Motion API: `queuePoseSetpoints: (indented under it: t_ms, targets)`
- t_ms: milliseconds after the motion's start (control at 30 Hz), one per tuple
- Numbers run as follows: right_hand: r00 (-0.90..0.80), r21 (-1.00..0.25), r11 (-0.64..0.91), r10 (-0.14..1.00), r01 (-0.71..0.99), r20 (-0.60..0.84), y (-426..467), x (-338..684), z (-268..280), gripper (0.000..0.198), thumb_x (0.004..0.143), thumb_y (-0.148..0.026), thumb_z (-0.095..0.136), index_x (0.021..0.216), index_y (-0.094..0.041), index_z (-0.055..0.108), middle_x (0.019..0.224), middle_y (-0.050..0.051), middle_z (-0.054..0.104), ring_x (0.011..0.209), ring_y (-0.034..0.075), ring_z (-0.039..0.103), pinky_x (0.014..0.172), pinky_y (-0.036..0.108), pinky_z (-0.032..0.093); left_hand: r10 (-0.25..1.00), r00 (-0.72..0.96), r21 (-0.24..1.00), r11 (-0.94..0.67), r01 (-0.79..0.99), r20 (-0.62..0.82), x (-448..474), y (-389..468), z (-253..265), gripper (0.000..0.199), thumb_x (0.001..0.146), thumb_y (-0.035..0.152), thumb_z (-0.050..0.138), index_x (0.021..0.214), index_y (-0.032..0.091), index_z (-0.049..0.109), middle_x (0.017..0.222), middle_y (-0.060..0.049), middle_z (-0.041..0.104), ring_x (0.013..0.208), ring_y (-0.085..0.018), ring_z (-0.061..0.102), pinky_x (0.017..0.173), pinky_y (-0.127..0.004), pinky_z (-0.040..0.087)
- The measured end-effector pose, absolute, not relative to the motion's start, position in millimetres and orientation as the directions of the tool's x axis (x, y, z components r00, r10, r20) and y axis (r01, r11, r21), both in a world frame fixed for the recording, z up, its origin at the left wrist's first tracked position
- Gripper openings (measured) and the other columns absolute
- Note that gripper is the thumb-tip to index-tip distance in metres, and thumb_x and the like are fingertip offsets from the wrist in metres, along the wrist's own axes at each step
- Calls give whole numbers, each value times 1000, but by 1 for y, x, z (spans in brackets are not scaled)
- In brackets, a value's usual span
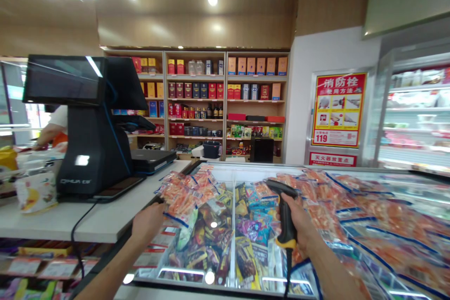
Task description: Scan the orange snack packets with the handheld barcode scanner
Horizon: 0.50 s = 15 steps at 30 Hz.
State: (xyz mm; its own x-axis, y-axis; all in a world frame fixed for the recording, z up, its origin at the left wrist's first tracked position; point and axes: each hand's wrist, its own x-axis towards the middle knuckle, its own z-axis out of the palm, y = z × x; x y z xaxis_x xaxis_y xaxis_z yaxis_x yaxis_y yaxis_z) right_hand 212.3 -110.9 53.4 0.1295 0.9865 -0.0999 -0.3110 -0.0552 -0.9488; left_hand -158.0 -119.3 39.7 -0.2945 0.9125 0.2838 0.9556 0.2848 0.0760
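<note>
My right hand (301, 225) is closed round the grip of a black barcode scanner (288, 218) with a yellow ring, its cord hanging down. On the left, my left hand (149, 221) is closed at the near edge of a clear bag (181, 197) of orange-pink food pieces with blue trim; its fingertips are partly hidden. Both hands are above a glass-topped freezer (233, 206) showing colourful packets. More clear bags of the same orange-pink food (337, 197) lie across its right side.
A white counter (116, 215) at left carries a black checkout terminal (93, 150) and a flat black device (151, 160). Shelves of boxes (195, 90) stand behind the freezer. Another person's arm (51, 131) shows beyond the terminal. A lit display fridge (418, 117) is at right.
</note>
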Motion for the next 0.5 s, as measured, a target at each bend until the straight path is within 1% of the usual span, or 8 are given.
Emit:
queuePoseSetpoints:
  t_ms: [67, 133, 200, 267, 300, 367, 433, 500]
  targets:
    - [150, -946, -60, 982, -317, -112, -112, 217, 54, 28, 63, -43, 55, 59, -15, 50, 41, -3, 51, 35, 8, 46, 33, 18, 36, 897, -317, 96, 302, 948, 309, -158, -120, 45, 29, 73, 13, 31, 84, 16, 57, 90, -12, 58, 82, -25, 56, 66, -36, 40]
    - [177, -948, -61, 977, -313, -121, -114, 223, 54, 28, 62, -42, 56, 58, -15, 51, 42, -2, 53, 35, 8, 47, 33, 19, 36, 879, -313, 123, 288, 950, 359, -148, -118, 50, 33, 72, 11, 31, 96, 15, 53, 100, -14, 54, 93, -28, 51, 72, -41, 38]
    - [195, -950, -60, 973, -305, -124, -116, 230, 55, 29, 62, -43, 55, 57, -15, 51, 42, -1, 54, 35, 8, 47, 34, 19, 36, 872, -277, 159, 232, 960, 404, -127, -114, 54, 37, 71, 10, 32, 104, 14, 48, 110, -14, 48, 104, -28, 43, 81, -43, 33]
    - [211, -950, -63, 969, -305, -132, -118, 238, 55, 28, 62, -42, 56, 57, -15, 50, 41, -1, 53, 35, 8, 46, 34, 19, 36, 886, -219, 212, 141, 967, 410, -98, -108, 55, 39, 70, 10, 34, 107, 15, 46, 114, -13, 46, 108, -24, 39, 87, -38, 29]
    - [222, -949, -63, 965, -309, -137, -119, 242, 55, 28, 62, -42, 56, 57, -15, 50, 41, -2, 53, 34, 8, 46, 33, 19, 36, 900, -182, 244, 87, 966, 397, -81, -105, 53, 38, 70, 11, 36, 106, 15, 47, 114, -12, 47, 108, -22, 39, 89, -34, 28]
    - [246, -946, -59, 959, -318, -143, -121, 250, 55, 27, 62, -41, 57, 58, -15, 49, 41, -2, 53, 34, 8, 46, 33, 19, 36, 936, -98, 327, -19, 945, 339, -43, -98, 45, 34, 69, 17, 42, 103, 16, 50, 109, -8, 51, 103, -19, 44, 85, -27, 32]
    - [271, -946, -35, 954, -321, -127, -124, 257, 55, 25, 61, -40, 58, 60, -16, 49, 43, -2, 53, 36, 9, 47, 33, 20, 37, 965, -25, 425, -92, 901, 262, -4, -91, 34, 32, 69, 22, 47, 100, 17, 52, 106, -6, 54, 98, -17, 49, 81, -24, 35]
    - [269, -949, -20, 957, -314, -109, -127, 264, 56, 25, 61, -40, 58, 62, -16, 49, 43, -3, 53, 36, 10, 48, 32, 21, 38, 983, 42, 523, -133, 842, 181, 34, -84, 22, 33, 69, 29, 49, 99, 15, 53, 100, -7, 58, 92, -17, 52, 75, -23, 38]
